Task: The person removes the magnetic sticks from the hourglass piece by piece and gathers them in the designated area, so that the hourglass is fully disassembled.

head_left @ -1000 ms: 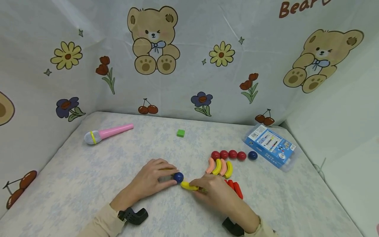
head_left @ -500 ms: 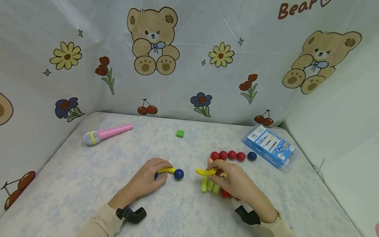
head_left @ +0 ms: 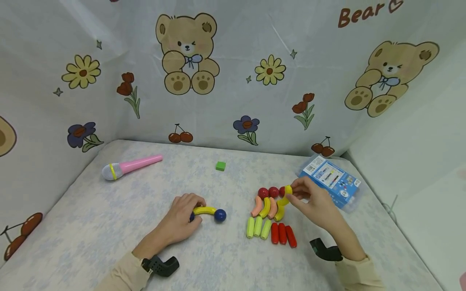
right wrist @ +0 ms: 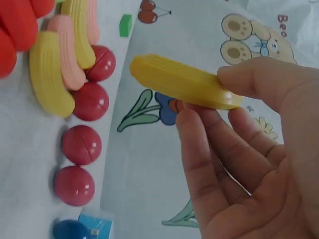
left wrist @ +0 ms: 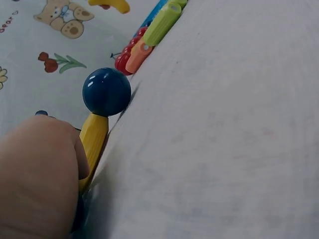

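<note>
My left hand [head_left: 183, 218] rests low on the table and grips the left end of a yellow curved rod [head_left: 205, 210] from a magnetic toy set. A blue ball [left wrist: 106, 92] caps the rod's free end; another blue ball [head_left: 191, 217] is partly covered by the fingers. Raised over the rows of pieces, my right hand [head_left: 316, 204] pinches a second yellow curved rod [right wrist: 182, 82] between thumb and fingertips. Beneath it lie red balls [right wrist: 90, 101], pink curved rods [head_left: 256, 206] and yellow ones, with green straight rods [head_left: 258, 226] and red straight rods [head_left: 282, 233] nearer me.
Behind the right hand lies a blue box [head_left: 333, 178] in clear packaging, with a loose blue ball [right wrist: 71, 229] near it. A pink toy microphone [head_left: 132, 166] sits at the back left. Farther back in the middle is a small green block [head_left: 220, 166].
My right hand has lifted the yellow curved rod away from the blue ball and carried it right, above the red balls. My left hand has shifted slightly left to the joined piece's left end.
</note>
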A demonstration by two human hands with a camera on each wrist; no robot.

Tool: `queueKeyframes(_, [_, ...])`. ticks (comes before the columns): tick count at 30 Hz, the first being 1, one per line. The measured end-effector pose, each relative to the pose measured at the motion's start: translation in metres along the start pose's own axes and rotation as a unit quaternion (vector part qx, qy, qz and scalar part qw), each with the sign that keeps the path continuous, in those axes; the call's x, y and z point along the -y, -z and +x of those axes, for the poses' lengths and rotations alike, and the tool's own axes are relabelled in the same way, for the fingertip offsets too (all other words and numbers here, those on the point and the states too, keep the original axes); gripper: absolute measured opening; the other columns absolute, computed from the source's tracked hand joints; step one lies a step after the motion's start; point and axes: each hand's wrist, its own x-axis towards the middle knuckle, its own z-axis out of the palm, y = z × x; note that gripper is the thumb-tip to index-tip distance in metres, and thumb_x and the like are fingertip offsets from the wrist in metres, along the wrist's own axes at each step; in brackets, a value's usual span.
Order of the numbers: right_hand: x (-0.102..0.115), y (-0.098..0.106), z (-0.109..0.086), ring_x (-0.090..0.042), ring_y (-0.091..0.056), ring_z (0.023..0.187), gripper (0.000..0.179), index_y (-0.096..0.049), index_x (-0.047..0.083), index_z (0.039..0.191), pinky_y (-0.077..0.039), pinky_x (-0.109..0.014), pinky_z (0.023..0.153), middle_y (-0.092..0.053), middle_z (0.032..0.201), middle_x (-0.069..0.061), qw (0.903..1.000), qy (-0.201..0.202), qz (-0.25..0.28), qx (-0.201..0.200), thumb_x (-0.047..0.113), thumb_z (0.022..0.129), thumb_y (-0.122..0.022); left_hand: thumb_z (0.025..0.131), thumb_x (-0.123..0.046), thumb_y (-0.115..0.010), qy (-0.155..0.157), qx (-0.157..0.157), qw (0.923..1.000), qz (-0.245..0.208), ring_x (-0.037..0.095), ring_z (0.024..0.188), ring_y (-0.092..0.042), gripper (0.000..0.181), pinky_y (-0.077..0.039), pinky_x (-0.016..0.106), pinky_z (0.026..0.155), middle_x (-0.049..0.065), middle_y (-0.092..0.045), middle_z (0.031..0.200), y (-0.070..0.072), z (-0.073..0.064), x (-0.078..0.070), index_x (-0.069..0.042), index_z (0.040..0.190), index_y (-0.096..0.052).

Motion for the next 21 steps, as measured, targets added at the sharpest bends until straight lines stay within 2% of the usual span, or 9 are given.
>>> queueKeyframes(3, [-0.006, 0.002, 0.0, -0.021, -0.071, 0.089, 0.026, -0.06, 0.004, 0.113, -0.061, -0.025, 0.076, -0.075, 0.104, -0.011, 0.9993, -0.036, -0.002, 0.012, 0.004, 0.092, -0.075, 0.087, -0.009, -0.073, -0.003, -0.01, 0.9999, -0.001, 0.01, 0.102, -0.053, 0.028, -0.04, 0.039, 0.091, -0.01, -0.061, 0.108, -0.001, 0.0, 0.0, -0.02, 0.111, -0.062])
queueKeyframes(7, [-0.016, 0.002, 0.0, -0.023, -0.073, 0.089, 0.024, -0.061, 0.005, 0.116, -0.062, -0.034, 0.074, -0.075, 0.105, -0.013, 0.9943, -0.094, -0.006, 0.049, 0.009, 0.095, -0.073, 0.089, -0.01, -0.074, -0.006, -0.019, 0.9997, -0.013, 0.01, 0.102, -0.056, 0.026, -0.04, 0.039, 0.09, -0.011, -0.063, 0.107, 0.0, 0.0, 0.001, -0.021, 0.11, -0.064])
queueKeyframes(11, [-0.028, -0.003, 0.0, -0.019, -0.066, 0.082, 0.025, -0.062, 0.004, 0.119, -0.057, -0.028, 0.068, -0.074, 0.1, -0.01, 0.9877, -0.128, -0.003, 0.089, 0.013, 0.097, -0.071, 0.089, -0.01, -0.077, -0.009, -0.033, 0.9992, -0.019, 0.01, 0.102, -0.059, 0.025, -0.04, 0.038, 0.088, -0.011, -0.065, 0.106, 0.0, 0.001, 0.001, -0.021, 0.108, -0.065])
queueKeyframes(15, [-0.038, -0.011, 0.0, -0.017, -0.06, 0.078, 0.026, -0.062, 0.003, 0.121, -0.053, -0.025, 0.064, -0.07, 0.094, -0.006, 0.9812, -0.151, 0.007, 0.12, 0.016, 0.098, -0.068, 0.088, -0.008, -0.079, -0.013, -0.048, 0.9986, -0.017, 0.009, 0.097, -0.059, 0.023, -0.039, 0.036, 0.084, -0.011, -0.064, 0.1, -0.001, 0.002, 0.001, -0.02, 0.099, -0.063])
queueKeyframes(21, [-0.046, -0.021, -0.001, -0.018, -0.062, 0.075, 0.029, -0.061, 0.001, 0.123, -0.053, -0.028, 0.064, -0.068, 0.095, -0.007, 0.9713, -0.185, 0.031, 0.146, 0.015, 0.098, -0.064, 0.088, -0.008, -0.08, -0.021, -0.044, 0.9982, -0.035, 0.01, 0.101, -0.061, 0.023, -0.039, 0.036, 0.082, -0.012, -0.066, 0.104, 0.0, 0.002, 0.002, -0.025, 0.092, -0.065])
